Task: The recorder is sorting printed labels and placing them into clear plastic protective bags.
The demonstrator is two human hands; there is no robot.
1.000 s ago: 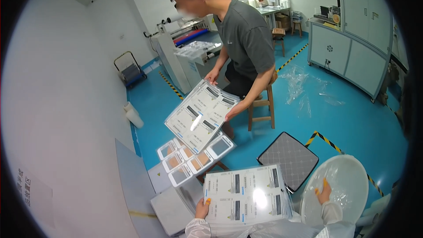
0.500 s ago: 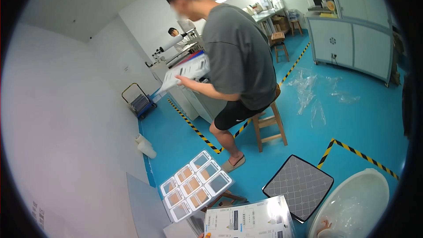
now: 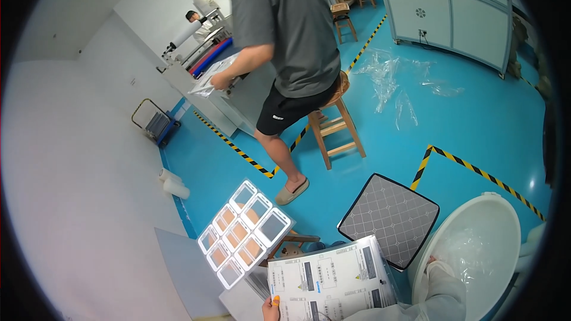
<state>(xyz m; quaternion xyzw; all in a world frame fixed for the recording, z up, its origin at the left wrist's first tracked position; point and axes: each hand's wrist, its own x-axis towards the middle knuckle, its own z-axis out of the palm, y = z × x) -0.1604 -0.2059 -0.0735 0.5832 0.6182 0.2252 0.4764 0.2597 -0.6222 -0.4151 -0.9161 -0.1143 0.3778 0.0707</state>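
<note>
At the bottom of the head view, my left hand grips the left edge of a stack of printed white sheets; orange covers a fingertip. My right forearm, in a pale sleeve, reaches over the sheets toward a large white oval tub. Inside its left rim is my right hand, only partly visible, its fingers too hidden to read. Crumpled clear plastic film lies in the tub. Left of the sheets, a clear sheet with several white rectangular frames rests on a wooden stool.
A grey quilted mat lies on the blue floor beside the tub. Ahead, a person in grey sits on a wooden stool at a roller machine. Loose film and striped tape cross the floor. A hand cart stands by the wall.
The view has tilted down and turned right. My right forearm has come into view, its hand now at the tub's left side. The seated person's printed sheets have been lowered toward the machine.
</note>
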